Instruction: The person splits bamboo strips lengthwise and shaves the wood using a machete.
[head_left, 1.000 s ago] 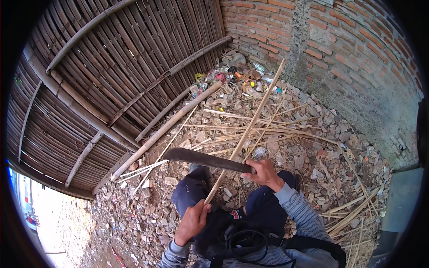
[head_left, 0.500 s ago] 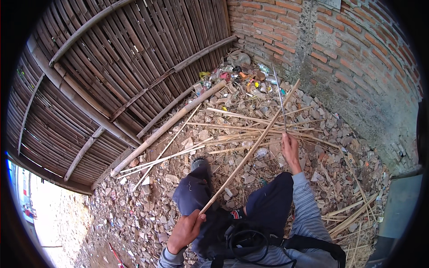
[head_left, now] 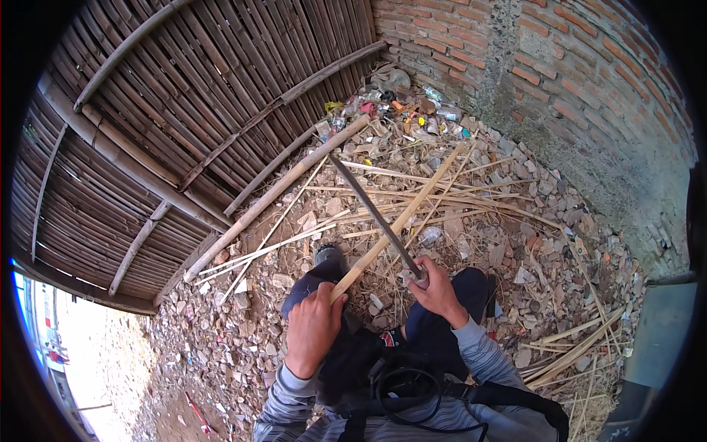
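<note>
My left hand (head_left: 312,328) is closed around the near end of a long, pale bamboo strip (head_left: 420,200), which slants away to the upper right. A long knife with a dark, narrow blade (head_left: 362,197) is gripped in my right hand (head_left: 437,292). Its blade points up and to the left, crossing over the strip ahead of both hands. Whether blade and strip touch I cannot tell. My right fingers hide most of the knife's handle.
Several loose bamboo strips (head_left: 412,196) lie on the rubble ahead, with more strips (head_left: 578,355) at the right. A thick pole (head_left: 283,195) rests along the slatted bamboo wall (head_left: 243,81). A brick wall (head_left: 589,110) rises at the right; litter (head_left: 412,110) fills the far corner.
The knife has swung from pointing straight ahead to the upper left, showing its flat side. My right hand has come nearer and left; my left hand has risen, with the strip's broad face showing.
</note>
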Demonstrator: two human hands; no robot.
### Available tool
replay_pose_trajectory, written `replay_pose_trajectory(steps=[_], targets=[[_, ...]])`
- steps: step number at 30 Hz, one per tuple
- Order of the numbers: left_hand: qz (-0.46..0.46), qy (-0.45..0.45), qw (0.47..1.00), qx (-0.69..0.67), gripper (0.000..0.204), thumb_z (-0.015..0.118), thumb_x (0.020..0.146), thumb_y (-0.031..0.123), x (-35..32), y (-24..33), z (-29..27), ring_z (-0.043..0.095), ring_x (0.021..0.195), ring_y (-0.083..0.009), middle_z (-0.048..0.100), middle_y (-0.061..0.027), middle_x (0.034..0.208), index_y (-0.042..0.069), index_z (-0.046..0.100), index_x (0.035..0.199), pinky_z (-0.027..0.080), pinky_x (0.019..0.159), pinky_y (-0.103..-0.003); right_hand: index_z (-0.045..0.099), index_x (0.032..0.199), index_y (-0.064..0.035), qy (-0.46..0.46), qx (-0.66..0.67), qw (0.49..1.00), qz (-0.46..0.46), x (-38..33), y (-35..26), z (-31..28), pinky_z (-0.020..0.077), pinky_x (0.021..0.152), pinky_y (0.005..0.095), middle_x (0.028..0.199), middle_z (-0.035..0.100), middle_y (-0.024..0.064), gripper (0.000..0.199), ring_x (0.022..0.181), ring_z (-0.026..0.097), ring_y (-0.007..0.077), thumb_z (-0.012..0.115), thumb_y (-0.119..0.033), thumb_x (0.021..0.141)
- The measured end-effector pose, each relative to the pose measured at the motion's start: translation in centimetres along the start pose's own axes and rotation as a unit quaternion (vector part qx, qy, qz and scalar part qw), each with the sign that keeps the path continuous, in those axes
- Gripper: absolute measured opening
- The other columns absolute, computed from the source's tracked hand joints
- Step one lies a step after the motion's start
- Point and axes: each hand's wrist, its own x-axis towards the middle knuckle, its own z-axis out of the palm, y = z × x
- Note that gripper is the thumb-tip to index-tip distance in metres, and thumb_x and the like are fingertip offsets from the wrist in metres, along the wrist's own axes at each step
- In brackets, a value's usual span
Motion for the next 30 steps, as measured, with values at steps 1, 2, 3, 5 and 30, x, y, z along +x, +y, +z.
replay_pose_trajectory(steps=[1, 2, 3, 5, 30], targets=[[-0.001, -0.001, 1.000, 0.002, 0.024, 0.066, 0.103, 0.027, 0.2, -0.3, 0.8, 0.071, 0.072, -0.0412, 0.072, -0.0178, 0.078, 0.005, 0.059, 0.107, 0.054, 0.062, -0.052, 0.056, 0.115, -0.0030, -0.039, -0.003, 0.999, 0.010, -0.5, -0.3, 0.7, 0.0464, 0.056, 0.0374, 0.060, 0.058, 0.0092, 0.033, 0.051, 0.061, 0.0228, 0.074, -0.012, 0.089], [-0.004, -0.016, 0.999, 0.028, 0.025, 0.065, 0.104, 0.028, 0.4, -0.6, 1.6, 0.071, 0.072, -0.0414, 0.072, -0.0184, 0.078, 0.004, 0.058, 0.104, 0.055, 0.061, -0.052, 0.056, 0.114, -0.0025, -0.078, -0.007, 0.997, 0.020, -0.7, -0.6, 1.4, 0.0464, 0.055, 0.0387, 0.057, 0.057, 0.0091, 0.032, 0.051, 0.062, 0.0256, 0.073, -0.012, 0.089], [-0.005, -0.033, 0.998, 0.052, 0.026, 0.064, 0.104, 0.028, 0.7, -0.6, 2.2, 0.072, 0.072, -0.0416, 0.072, -0.0189, 0.077, 0.002, 0.058, 0.102, 0.055, 0.061, -0.052, 0.061, 0.109, -0.0007, -0.098, -0.022, 0.995, 0.029, -0.7, -1.2, 1.8, 0.0471, 0.055, 0.0391, 0.057, 0.060, 0.0114, 0.027, 0.051, 0.063, 0.0292, 0.071, -0.012, 0.087], [-0.019, -0.051, 0.996, 0.064, 0.028, 0.064, 0.104, 0.029, 0.9, -0.4, 2.6, 0.071, 0.071, -0.0424, 0.071, -0.0196, 0.076, 0.003, 0.058, 0.099, 0.055, 0.061, -0.053, 0.065, 0.104, -0.0011, -0.094, 0.011, 0.995, 0.021, -0.6, -1.7, 3.0, 0.0410, 0.052, 0.0357, 0.058, 0.059, 0.0097, 0.021, 0.047, 0.057, 0.0217, 0.070, -0.010, 0.086], [0.067, -0.088, 0.960, 0.258, 0.010, 0.062, 0.093, 0.010, 3.9, 0.8, 8.8, 0.076, 0.064, -0.0256, 0.071, -0.0096, 0.066, 0.007, 0.063, 0.084, 0.059, 0.053, -0.037, 0.067, 0.085, 0.0008, -0.099, 0.076, 0.983, 0.134, -0.1, 7.2, 7.8, 0.0414, 0.058, 0.0320, 0.062, 0.055, 0.0026, 0.012, 0.061, 0.048, 0.0083, 0.071, -0.010, 0.086]])
